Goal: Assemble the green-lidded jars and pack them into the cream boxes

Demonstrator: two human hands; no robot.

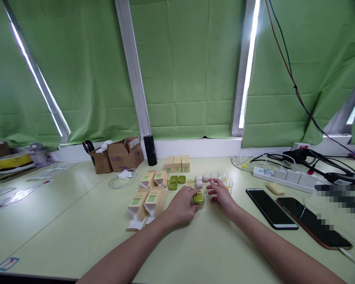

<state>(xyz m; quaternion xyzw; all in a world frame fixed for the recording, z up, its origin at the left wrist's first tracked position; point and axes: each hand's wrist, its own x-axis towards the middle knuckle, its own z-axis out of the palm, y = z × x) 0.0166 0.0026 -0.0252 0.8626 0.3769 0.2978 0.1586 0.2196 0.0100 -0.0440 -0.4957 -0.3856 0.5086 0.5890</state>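
My left hand (183, 205) is closed round a small clear jar with a green lid (198, 199), upright on the table. Just right of it, my right hand (220, 194) hovers with fingers apart and holds nothing. Clear cups (228, 183) sit behind my right hand, partly hidden by it. Small white-pink cylinders (199, 184) and tiny gold-coloured pieces (189, 182) lie beyond the jar. Green square lids or trays (173, 184) stand to the left of these. Several beige cartons with green labels (155, 200) lie left of my left hand, their flaps open.
Small upright beige boxes (177, 164) stand at the back, near a black bottle (150, 150) and a cardboard box (126, 154). Two phones (271, 209), a white power strip (284, 177) and cables occupy the right side. A white charger (125, 174) lies left.
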